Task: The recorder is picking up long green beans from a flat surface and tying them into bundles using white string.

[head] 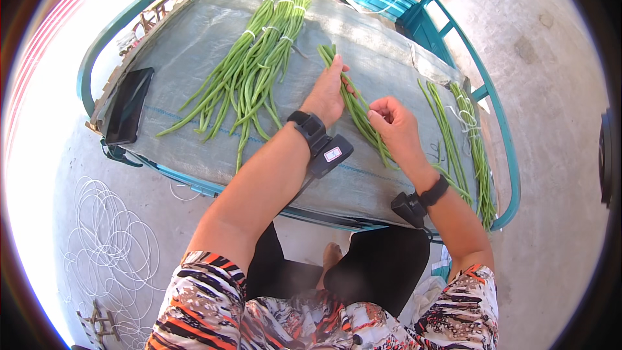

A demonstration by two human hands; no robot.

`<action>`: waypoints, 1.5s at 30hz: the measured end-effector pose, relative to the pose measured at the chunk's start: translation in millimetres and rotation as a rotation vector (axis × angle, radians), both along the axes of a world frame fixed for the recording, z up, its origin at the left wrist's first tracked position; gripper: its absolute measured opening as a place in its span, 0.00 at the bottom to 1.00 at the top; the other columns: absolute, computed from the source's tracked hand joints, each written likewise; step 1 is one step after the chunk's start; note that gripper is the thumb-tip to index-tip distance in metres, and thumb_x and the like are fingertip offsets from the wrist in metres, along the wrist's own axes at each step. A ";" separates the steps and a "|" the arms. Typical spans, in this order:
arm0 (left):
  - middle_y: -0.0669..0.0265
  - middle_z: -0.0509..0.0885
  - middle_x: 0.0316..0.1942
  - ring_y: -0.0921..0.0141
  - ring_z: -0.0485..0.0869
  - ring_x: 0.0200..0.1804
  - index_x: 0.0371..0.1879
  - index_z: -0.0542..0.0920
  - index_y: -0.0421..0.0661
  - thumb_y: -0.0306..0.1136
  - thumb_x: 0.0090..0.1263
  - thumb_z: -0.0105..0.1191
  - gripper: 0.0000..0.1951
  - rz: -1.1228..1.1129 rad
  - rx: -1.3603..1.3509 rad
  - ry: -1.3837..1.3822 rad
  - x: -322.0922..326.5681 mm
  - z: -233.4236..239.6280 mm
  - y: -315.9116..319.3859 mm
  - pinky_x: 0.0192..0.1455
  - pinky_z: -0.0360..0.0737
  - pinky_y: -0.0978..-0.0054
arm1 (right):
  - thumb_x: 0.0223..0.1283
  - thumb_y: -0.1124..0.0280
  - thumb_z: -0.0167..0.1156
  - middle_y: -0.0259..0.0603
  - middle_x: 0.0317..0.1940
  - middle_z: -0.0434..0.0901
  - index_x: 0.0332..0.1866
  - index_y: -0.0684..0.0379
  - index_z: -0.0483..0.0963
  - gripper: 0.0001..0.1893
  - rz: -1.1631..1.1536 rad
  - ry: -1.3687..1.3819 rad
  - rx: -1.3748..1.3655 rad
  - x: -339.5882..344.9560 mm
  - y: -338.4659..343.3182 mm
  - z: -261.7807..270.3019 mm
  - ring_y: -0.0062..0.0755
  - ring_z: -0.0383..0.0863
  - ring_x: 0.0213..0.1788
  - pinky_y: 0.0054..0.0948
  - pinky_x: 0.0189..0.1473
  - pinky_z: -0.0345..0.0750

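Note:
In my left hand (326, 93) is a loose bunch of yardlong beans (358, 115), gripped near its upper end. The beans slant down to the right, across the grey woven plastic sheet (194, 43). My right hand (396, 129) has thumb and forefinger pinched together at the right edge of this bunch, on a bean. Left of my hands lie several bean bundles (265, 63), side by side and bound with white ties near their tops. More loose beans (447, 136) rest on the right, beside a bundle (469, 121) with a white tie around it.
A black smartphone (130, 106) lies at the sheet's left edge. Curved teal metal rails (505, 126) border the cart bed on both sides. White cord (114, 238) is tangled in loops on the concrete floor at lower left. Both wrists carry strapped black devices (331, 155).

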State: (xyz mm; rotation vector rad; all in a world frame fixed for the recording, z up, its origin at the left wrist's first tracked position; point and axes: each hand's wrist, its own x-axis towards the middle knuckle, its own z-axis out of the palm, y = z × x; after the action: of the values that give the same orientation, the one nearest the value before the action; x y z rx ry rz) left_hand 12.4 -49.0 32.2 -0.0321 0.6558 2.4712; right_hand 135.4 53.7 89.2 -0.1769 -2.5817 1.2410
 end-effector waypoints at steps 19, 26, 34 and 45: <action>0.70 0.66 0.22 0.71 0.67 0.25 0.31 0.67 0.48 0.46 0.73 0.41 0.14 -0.040 0.092 -0.100 0.1 0.0 -0.4 0.40 0.74 0.63 | 0.54 0.72 0.58 0.31 0.23 0.75 0.36 0.63 0.74 0.07 -0.068 -0.207 -0.259 11.1 -6.9 1.6 0.17 0.72 0.20 0.18 0.21 0.68; 0.71 0.65 0.19 0.71 0.67 0.23 0.27 0.66 0.49 0.46 0.73 0.41 0.16 -0.060 0.144 -0.130 -4.0 -4.4 -0.9 0.41 0.75 0.62 | 0.61 0.61 0.53 0.35 0.24 0.77 0.35 0.62 0.73 0.13 -0.086 -0.449 -0.185 53.0 20.8 35.0 0.22 0.75 0.18 0.21 0.18 0.68; 0.71 0.65 0.19 0.72 0.66 0.22 0.25 0.66 0.49 0.45 0.73 0.40 0.16 0.002 0.119 -0.135 -8.7 -8.0 -1.7 0.39 0.74 0.63 | 0.57 0.62 0.54 0.42 0.28 0.79 0.31 0.55 0.76 0.09 -0.349 -0.334 0.907 127.1 116.4 21.6 0.46 0.78 0.29 0.41 0.31 0.72; 0.70 0.64 0.20 0.71 0.66 0.22 0.32 0.64 0.47 0.49 0.73 0.39 0.17 -0.017 0.068 -0.112 -7.2 -3.8 -2.5 0.38 0.74 0.61 | 0.54 0.62 0.54 0.44 0.31 0.79 0.35 0.56 0.77 0.10 -0.361 -0.086 0.770 37.2 196.6 -7.6 0.46 0.78 0.39 0.41 0.40 0.73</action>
State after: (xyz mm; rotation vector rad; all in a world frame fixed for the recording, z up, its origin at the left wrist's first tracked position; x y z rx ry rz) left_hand 5.3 -51.6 28.5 -0.1369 0.5216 2.4539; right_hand 172.6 250.3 81.6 -0.5049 -2.7240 0.0865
